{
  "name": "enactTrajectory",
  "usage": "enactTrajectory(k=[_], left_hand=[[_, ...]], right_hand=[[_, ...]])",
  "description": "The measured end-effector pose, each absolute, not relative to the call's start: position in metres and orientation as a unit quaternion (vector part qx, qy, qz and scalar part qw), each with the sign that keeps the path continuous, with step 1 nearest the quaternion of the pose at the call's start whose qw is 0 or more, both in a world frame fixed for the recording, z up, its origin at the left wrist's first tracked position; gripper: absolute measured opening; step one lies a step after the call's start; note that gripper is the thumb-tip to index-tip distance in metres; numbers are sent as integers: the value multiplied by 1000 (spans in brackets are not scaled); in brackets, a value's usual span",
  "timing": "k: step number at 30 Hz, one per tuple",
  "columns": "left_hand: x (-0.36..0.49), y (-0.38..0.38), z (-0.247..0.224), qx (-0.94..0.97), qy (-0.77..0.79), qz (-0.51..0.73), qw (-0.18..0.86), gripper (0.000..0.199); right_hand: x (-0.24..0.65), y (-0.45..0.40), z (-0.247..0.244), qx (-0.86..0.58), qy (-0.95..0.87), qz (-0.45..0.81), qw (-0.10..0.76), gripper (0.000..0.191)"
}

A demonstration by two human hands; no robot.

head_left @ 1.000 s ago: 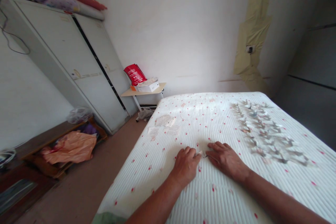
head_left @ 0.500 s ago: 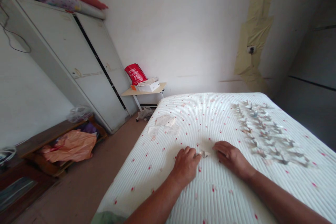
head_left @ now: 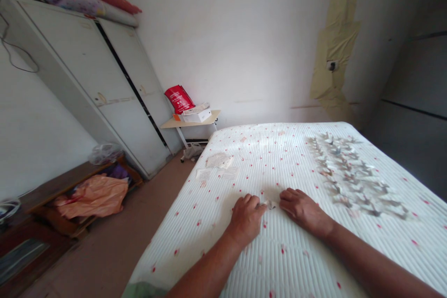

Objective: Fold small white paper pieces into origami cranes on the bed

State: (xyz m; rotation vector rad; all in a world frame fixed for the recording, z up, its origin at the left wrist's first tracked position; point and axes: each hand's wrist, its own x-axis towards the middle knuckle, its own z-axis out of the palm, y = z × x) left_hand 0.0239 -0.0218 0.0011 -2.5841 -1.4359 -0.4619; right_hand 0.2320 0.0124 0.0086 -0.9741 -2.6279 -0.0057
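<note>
While both hands lie palm-down on the white ribbed mattress (head_left: 223,260) with red flecks, a small folded white paper scrap (head_left: 269,205) sits between them at lower centre. Left hand (head_left: 247,220): fingers curled, tips touching the scrap, grip impossible to tell. Right hand (head_left: 303,211): fingers loosely together, just beside the scrap. Upper right of the mattress: rows of folded paper shapes (head_left: 352,177).

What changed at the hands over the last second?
The right hand slid away from the small folded paper on the white dotted bed cover, then came back beside it. The left hand stayed just left of the paper. Neither hand clearly grips it. The spread of folded paper pieces stayed put.
</note>
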Motion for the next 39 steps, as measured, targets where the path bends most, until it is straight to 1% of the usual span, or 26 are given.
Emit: enactTrajectory(k=[2, 4, 7, 9, 12, 14, 18, 22, 28, 36, 38, 39], left_hand=[[24, -22, 2, -864, -475, -150, 74, 20], [24, -22, 2, -865, -473, -149, 74, 20], [24, -22, 2, -864, -475, -151, 77, 20], [24, -22, 1, -864, -474, -151, 80, 20], [24, -22, 1, -864, -473, -152, 82, 22], [25, -22, 2, -863, -473, -154, 83, 24], [25, -23, 3, -862, -475, -155, 83, 25], [26, -24, 4, -862, -476, -157, 80, 27], [25, -23, 3, -860, -480, -155, 80, 25], [25, -22, 2, -862, -479, -150, 76, 21], [25, -23, 3, -862, -479, -150, 77, 21], [25, -23, 3, -861, -479, -150, 79, 21]], right_hand=[[235, 13, 9, -342, -923, 16, 175, 24], [237, 14, 9, -361, -907, 61, 208, 21], [232, 18, 7, -429, -843, 164, 279, 21], [223, 20, 6, -486, -798, 204, 293, 17], [206, 20, 7, -553, -774, 180, 250, 12], [198, 17, 8, -565, -778, 156, 224, 8], [196, 15, 9, -568, -785, 143, 201, 8], [203, 18, 7, -541, -796, 172, 212, 13], [197, 16, 9, -569, -785, 138, 201, 11], [204, 21, 9, -612, -762, 104, 186, 15], [207, 22, 9, -605, -761, 107, 207, 16], [208, 22, 9, -587, -766, 112, 237, 16]])
